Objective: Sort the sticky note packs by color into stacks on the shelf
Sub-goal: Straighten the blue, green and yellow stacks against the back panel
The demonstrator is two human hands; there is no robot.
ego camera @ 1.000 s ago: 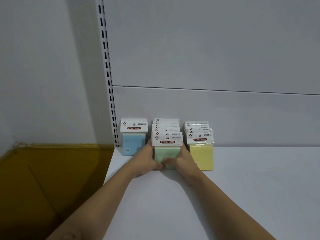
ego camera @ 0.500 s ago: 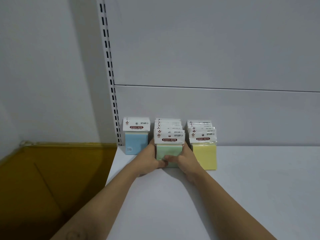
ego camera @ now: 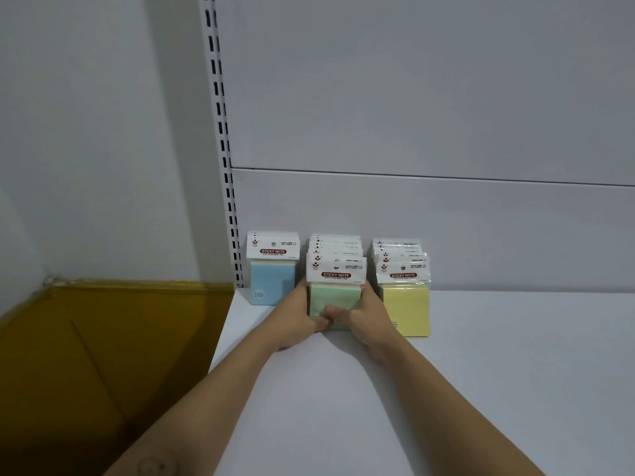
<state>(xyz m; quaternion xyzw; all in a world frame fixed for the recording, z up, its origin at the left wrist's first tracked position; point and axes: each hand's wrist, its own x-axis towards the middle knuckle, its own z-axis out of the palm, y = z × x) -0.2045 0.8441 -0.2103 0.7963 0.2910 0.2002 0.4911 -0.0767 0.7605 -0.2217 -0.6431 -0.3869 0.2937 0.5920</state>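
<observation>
Head camera looks down at a white shelf [ego camera: 481, 389] where the packs stand in three rows against the back wall. My left hand [ego camera: 297, 316] and my right hand [ego camera: 364, 312] are both wrapped around the green stack [ego camera: 335, 297] in the middle, one hand on each side, thumbs meeting at the front near the bottom. So both hands are closed on the green packs and are squeezing them together. The blue stack [ego camera: 272, 283] stands just beside my left hand, close to the shelf's left edge, and the yellow stack [ego camera: 406, 305] stands just beside my right hand. I think the sorting is nearly done, since I see no loose packs lying about, and I am only tidying the green row. A few things could go wrong from here. If I push too hard from the front, the tall white cards on top could tip back or fan out. If I let go too fast, the front pack could fall forward onto the shelf. My knuckles are very close to the blue and yellow rows, so a wide pull away could knock one over. The blue row worries me most, because past that edge is a brown floor [ego camera: 103, 355] far below.
</observation>
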